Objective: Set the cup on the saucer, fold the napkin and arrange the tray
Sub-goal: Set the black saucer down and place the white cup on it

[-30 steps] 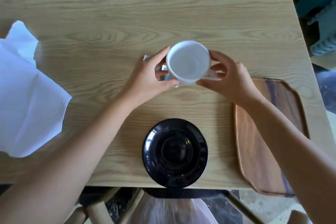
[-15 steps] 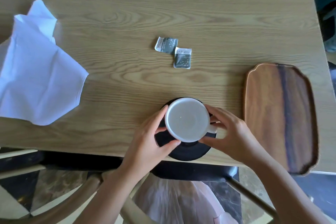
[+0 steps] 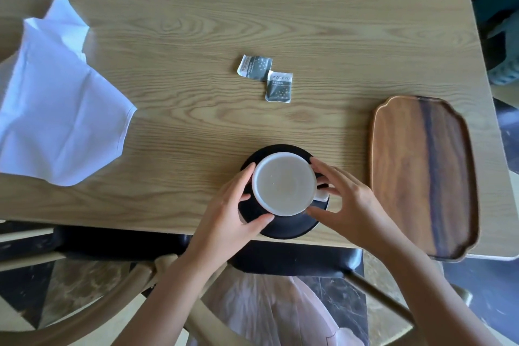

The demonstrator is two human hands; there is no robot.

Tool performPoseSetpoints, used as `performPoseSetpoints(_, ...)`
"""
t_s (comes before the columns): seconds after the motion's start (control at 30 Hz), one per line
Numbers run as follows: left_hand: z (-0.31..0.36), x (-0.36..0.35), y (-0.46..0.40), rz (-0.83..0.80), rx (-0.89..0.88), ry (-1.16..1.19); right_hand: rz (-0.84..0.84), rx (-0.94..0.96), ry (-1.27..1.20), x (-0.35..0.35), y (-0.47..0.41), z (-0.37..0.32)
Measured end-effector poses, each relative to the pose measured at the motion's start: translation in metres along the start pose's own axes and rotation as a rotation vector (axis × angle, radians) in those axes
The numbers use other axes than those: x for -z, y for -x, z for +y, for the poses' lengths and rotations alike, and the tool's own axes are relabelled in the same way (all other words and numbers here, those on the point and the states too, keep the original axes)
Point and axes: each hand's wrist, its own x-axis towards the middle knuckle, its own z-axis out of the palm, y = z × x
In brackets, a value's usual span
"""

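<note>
Item: white cup (image 3: 285,183), empty, mouth up, positioned over the black saucer (image 3: 286,226) at the near edge of the worktop (image 3: 196,22). Whether its foot was fully seated in the saucer's well could not be told from above; the cup sat toward the saucer's far side, with more dark rim showing on the near side.

Hands: left hand (image 3: 230,213) cupped round the cup's left wall, thumb under the near rim; right hand (image 3: 348,205) round the right wall beside the small handle, fingers spread. Both were grasping the cup, neither let go.

Handling note, as a judgement: the step was best finished by lowering the cup straight down, centring it in the well, then easing both hands off together so the cup did not skate on the glazed surface. The saucer overhung the worktop edge, so any sideways push risked tipping the pair.

Other task items: white napkin (image 3: 56,98), unfolded and creased, at the left, well apart from the cup; wooden tray (image 3: 424,174), bare, at the right, near the right hand.

Sundries: two grey sachets (image 3: 265,77), touching at a corner, mid-worktop. The nearer one bore Chinese characters followed by what read as "taikoo"; smaller print beneath was too small to read.
</note>
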Motion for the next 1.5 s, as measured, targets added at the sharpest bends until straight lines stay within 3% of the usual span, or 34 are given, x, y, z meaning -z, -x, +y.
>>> performPoseSetpoints(0.2,0.0,0.01,-0.007,-0.1,0.023,-0.025,0.118,-0.08,0.031,0.005,0.013,0.003)
performPoseSetpoints(0.4,0.001,0.007,0.0,-0.046,0.019,-0.029,0.16,-0.053,0.041,0.004,0.009,0.001)
performPoseSetpoints(0.97,-0.003,0.003,0.007,-0.015,0.043,0.02,0.116,-0.083,0.036,0.007,0.008,0.001)
performPoseSetpoints(1.13,0.006,0.026,0.007,-0.047,0.048,-0.22,0.061,-0.17,0.152,0.024,0.007,-0.016)
performPoseSetpoints(1.27,0.038,0.054,0.005,0.028,-0.044,-0.497,0.036,-0.191,0.326,0.039,0.0,-0.056)
performPoseSetpoints(1.5,0.082,0.111,0.018,0.179,-0.131,-0.773,-0.023,0.048,0.577,0.024,-0.026,-0.155)
